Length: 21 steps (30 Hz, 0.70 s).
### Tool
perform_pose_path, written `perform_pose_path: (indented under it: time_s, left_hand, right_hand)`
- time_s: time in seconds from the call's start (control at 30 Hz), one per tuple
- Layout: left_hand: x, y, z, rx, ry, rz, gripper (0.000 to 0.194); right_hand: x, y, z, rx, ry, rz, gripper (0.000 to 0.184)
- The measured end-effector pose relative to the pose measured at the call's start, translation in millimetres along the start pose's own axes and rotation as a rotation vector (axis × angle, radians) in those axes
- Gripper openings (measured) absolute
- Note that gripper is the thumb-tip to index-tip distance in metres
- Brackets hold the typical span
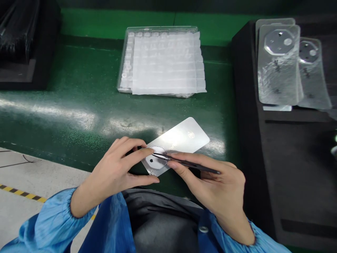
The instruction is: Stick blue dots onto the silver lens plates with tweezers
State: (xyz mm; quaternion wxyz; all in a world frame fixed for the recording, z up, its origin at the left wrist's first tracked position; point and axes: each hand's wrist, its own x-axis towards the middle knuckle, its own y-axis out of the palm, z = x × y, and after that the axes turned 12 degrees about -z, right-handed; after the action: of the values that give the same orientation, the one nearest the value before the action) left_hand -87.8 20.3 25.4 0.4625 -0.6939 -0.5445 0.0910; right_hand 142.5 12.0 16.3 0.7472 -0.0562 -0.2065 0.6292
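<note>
A silvery phone back cover (181, 135) lies slantwise on the green bench, its octagonal camera area (159, 163) toward me. My right hand (218, 182) grips black tweezers (189, 163) between thumb and fingers, with their tips over the camera area. My left hand (118, 163) rests at the cover's near-left end. Its index fingertip touches the camera area beside the tweezer tips, while the thumb stretches out apart below. Whether a small part sits between the tips and that fingertip, I cannot make out.
A clear tray (123, 70) of small pale parts, partly covered by a whitish sheet (165, 63), stands at the back. Several film-wrapped covers (279, 77) lie on a black foam stand (295, 158) at right. Black foam with dark thin sheets (18, 31) is at far left.
</note>
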Motion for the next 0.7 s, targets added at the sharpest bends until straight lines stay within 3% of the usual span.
perform_pose_path:
  time_s: [0.2, 0.7]
  left_hand:
    - [2.1, -1.3, 0.5, 0.032, 0.013, 0.048, 0.04]
    - [-1.1, 0.1, -0.3, 0.031, 0.059, -0.043, 0.035]
  right_hand:
    - [-1.1, -0.5, -0.9, 0.001, 0.036, 0.012, 0.008]
    - [-4.4, 0.6, -2.9, 0.036, 0.027, -0.035, 0.02]
